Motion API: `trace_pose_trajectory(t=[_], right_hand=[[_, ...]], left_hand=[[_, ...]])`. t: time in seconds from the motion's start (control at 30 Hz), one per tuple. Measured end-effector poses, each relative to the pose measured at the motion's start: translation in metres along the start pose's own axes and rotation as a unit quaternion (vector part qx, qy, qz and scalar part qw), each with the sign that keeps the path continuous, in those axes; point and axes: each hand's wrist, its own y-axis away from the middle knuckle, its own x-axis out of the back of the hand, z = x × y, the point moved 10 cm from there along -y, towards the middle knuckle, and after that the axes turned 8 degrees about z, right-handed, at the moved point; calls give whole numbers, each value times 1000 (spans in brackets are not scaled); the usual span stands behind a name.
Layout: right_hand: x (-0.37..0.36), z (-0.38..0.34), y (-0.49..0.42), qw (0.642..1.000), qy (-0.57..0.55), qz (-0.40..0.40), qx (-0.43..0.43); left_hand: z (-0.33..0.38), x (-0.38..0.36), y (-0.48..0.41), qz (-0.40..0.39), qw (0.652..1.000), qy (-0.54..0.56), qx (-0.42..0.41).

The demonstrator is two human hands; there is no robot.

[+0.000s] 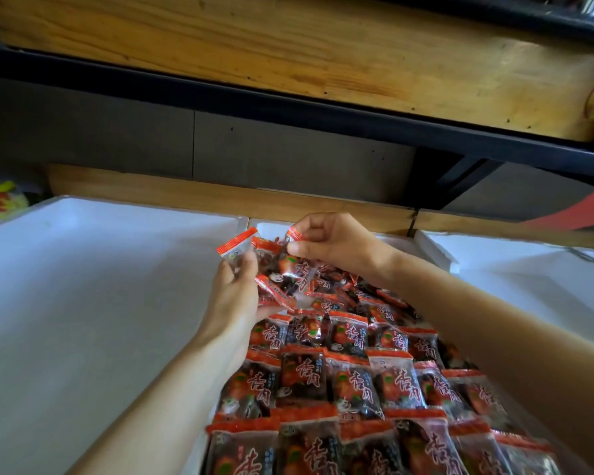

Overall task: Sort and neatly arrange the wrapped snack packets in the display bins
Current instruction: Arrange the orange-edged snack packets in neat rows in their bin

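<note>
A white foam bin point(271, 228) in the middle holds many red and dark wrapped snack packets point(350, 382); the near ones lie in neat overlapping rows, the far ones in a loose heap. My left hand point(235, 293) grips a small bunch of packets point(275, 289) at the bin's far left, one clear-and-red packet end point(235, 246) sticking up above the fingers. My right hand point(330, 243) pinches the red end of a packet point(294, 234) just above that bunch.
A flat white foam lid point(93, 286) covers the bin on the left. Another white bin point(515, 265) stands on the right. A wooden ledge point(220, 197) runs behind the bins, under a wooden shelf with a black frame point(288, 108). Colourful packets point(0, 200) lie at far left.
</note>
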Motion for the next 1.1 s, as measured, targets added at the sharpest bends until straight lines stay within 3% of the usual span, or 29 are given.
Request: trace_pose_trajectory(t=[0.1,0.27,0.6,0.7,0.8,0.9,0.97,1.1], right_hand=[[0,-2,1,999,41,-19,0],[6,-17,3,998,64,11,21],[11,-29,16,995,38,64,68],[32,-10,11,996,16,84,33],[71,47,7,985,124,118,-10],[84,133,17,938,328,-14,-106],[87,174,33,917,353,-89,-164],[89,189,38,915,346,-97,-180]], left_hand=[[6,-6,6,-39,999,15,5],[2,-25,13,-142,984,-98,-39],[2,-27,13,-116,987,-102,-53],[0,-19,8,-85,990,-101,-46],[0,-15,4,-76,991,-102,-48],[-2,-16,3,-83,990,-104,-50],[-3,-18,3,-91,988,-109,-53],[-3,-18,3,-87,988,-113,-60]])
